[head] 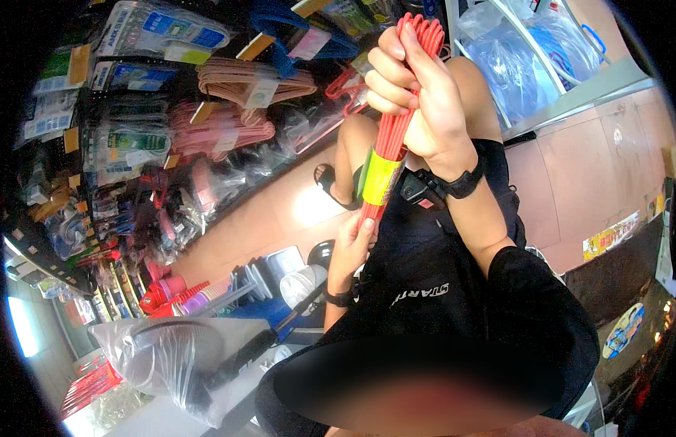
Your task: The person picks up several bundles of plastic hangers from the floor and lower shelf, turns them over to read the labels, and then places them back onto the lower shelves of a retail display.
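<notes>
A bundle of thin red rods [395, 128], probably coated clothes hangers seen edge-on, slants across the view in front of my body. Its upper end shows rounded loops. A yellow-green paper band [382, 177] with writing wraps its middle. My right hand [425, 93] is closed around the upper part, fingers curled over it and thumb near the loops. Lower down, below the band, my left hand [357, 240] grips the bundle with the thumb on top. That hand hides the bundle's lower end. Black straps with small devices sit on both wrists.
Hooks on the left hold packaged hangers, including pink ones [223, 128] and beige ones [256, 82]. At upper right a white rack [534, 43] carries plastic-wrapped goods. Plastic-covered goods [163, 349] stand at lower left, near stacked cups [168, 289]. Tiled floor [250, 224] runs beneath.
</notes>
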The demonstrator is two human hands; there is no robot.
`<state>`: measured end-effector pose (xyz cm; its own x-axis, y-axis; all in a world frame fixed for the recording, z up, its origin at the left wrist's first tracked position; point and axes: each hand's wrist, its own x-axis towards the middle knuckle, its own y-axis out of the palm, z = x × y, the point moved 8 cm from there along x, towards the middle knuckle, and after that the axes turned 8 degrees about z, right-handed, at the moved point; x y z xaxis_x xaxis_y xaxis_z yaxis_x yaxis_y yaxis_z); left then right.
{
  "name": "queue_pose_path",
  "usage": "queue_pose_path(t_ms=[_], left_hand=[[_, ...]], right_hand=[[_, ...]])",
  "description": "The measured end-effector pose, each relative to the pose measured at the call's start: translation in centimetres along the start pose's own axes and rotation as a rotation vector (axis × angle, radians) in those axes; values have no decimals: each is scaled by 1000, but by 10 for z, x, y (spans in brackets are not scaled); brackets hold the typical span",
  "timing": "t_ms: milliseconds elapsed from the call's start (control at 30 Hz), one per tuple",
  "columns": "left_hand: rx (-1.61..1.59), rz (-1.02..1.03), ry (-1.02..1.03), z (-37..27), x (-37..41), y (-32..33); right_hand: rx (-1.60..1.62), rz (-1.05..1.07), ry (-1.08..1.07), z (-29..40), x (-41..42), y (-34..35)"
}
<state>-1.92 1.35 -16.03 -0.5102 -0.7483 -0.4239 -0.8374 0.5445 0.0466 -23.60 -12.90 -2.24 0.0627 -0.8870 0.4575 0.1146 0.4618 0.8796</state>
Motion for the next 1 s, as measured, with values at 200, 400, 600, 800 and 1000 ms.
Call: queue_pose_path(t_ms=[200,400,600,800,1000], left_hand=[[-43,7,-17,-1,3,0],[148,-260,157,-17,-8,-24],[478,-390,416,-39,-24,-61],[399,-205,362,-20,-28,-68],[-358,-357,492,-10,-41,-97]], right_hand=[[15,19,11,5,0,2],[48,118,-29,11,1,8],[51,148,-132,20,2,5],[135,180,-124,15,4,1],[79,169,79,10,8,-11]])
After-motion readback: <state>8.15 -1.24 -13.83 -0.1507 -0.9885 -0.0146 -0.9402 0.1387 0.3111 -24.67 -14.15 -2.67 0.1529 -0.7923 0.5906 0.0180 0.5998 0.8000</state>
